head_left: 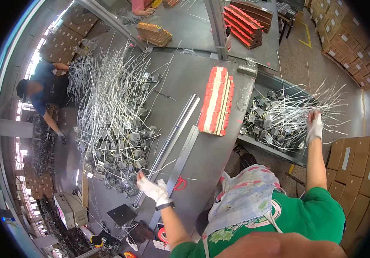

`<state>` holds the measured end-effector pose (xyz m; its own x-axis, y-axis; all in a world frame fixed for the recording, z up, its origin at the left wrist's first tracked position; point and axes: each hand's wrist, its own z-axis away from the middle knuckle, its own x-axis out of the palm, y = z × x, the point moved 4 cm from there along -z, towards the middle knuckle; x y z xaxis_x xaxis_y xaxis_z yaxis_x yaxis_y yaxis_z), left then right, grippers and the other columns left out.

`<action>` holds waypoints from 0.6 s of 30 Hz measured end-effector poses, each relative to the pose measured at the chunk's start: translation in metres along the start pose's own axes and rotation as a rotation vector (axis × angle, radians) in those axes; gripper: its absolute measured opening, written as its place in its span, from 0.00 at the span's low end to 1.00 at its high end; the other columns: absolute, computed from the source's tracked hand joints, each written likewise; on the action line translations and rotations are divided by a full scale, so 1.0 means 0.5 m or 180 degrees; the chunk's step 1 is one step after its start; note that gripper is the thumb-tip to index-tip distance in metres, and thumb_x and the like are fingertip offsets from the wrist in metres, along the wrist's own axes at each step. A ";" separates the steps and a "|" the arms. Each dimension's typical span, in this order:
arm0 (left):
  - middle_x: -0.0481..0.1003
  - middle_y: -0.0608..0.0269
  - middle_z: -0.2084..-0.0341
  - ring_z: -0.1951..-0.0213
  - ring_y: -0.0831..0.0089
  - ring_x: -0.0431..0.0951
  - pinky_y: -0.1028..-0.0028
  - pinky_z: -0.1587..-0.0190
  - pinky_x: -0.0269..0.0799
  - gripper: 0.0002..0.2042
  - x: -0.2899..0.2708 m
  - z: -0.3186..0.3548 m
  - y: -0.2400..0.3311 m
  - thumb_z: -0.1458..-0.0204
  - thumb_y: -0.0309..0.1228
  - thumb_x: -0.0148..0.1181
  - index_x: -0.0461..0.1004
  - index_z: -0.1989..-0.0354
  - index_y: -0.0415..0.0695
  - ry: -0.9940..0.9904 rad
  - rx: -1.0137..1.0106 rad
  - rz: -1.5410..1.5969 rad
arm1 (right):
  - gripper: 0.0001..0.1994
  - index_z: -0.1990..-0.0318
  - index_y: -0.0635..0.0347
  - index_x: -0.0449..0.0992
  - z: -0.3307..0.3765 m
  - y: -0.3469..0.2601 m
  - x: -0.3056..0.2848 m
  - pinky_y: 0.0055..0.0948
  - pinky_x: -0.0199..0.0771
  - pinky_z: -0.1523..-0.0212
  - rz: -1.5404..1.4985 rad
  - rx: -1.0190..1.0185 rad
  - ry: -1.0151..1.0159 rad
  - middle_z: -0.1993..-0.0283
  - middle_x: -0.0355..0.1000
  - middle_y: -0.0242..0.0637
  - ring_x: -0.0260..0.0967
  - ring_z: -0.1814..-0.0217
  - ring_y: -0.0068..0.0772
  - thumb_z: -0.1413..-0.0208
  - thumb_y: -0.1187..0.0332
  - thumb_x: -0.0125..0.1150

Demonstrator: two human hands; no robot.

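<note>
My left hand (152, 190), in a white glove with bare fingertips, reaches the near edge of a pile of small grey motor-like parts (124, 150) with long white wires (112, 90). Its thumb stands apart from the fingers, and a loose white wire passes by the fingertips. My right hand (315, 127), gloved the same way, is at the right end of a grey metal tray (264, 153). Its fingers are closed around white wires (294, 112) from similar parts (266, 122) lying in the tray; how many wires is not clear.
Metal rails (167, 144), red scissors (180, 183) and a red-and-cream stack of strips (216, 101) lie on the grey table (213, 155). A metal post (216, 30) rises at the far edge. A co-worker (38, 94) stands left; cartons (357, 163) are stacked right.
</note>
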<state>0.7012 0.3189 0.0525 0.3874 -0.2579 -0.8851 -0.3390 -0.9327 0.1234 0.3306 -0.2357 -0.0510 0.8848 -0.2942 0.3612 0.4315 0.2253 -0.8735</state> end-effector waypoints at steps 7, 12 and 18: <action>0.70 0.59 0.66 0.61 0.56 0.68 0.63 0.57 0.66 0.14 0.111 -0.035 -0.078 0.62 0.22 0.55 0.71 0.62 0.48 -0.1164 0.0533 0.0094 | 0.12 0.61 0.55 0.65 0.116 0.138 0.013 0.22 0.66 0.69 0.0731 0.1132 -0.0586 0.68 0.65 0.31 0.64 0.68 0.26 0.50 0.65 0.60; 0.73 0.57 0.73 0.67 0.61 0.73 0.68 0.64 0.69 0.07 0.097 -0.052 -0.162 0.55 0.24 0.54 0.75 0.66 0.45 -0.0457 0.0268 0.1063 | 0.16 0.50 0.51 0.62 0.236 0.123 0.078 0.24 0.68 0.67 0.0640 0.1024 -0.0975 0.65 0.66 0.29 0.64 0.67 0.24 0.47 0.69 0.55; 0.73 0.61 0.63 0.57 0.73 0.69 0.74 0.50 0.62 0.11 -0.066 -0.134 -0.185 0.44 0.31 0.47 0.72 0.56 0.41 0.0543 -0.1223 0.2995 | 0.15 0.54 0.54 0.64 0.377 0.114 0.124 0.16 0.64 0.75 0.1332 0.0837 -0.1575 0.66 0.68 0.31 0.64 0.71 0.20 0.48 0.66 0.57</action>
<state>0.7771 0.3968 0.1003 0.2334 -0.9300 -0.2841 -0.2826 -0.3444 0.8953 0.4432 -0.0660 -0.0170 0.9350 0.3098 0.1724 0.0100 0.4630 -0.8863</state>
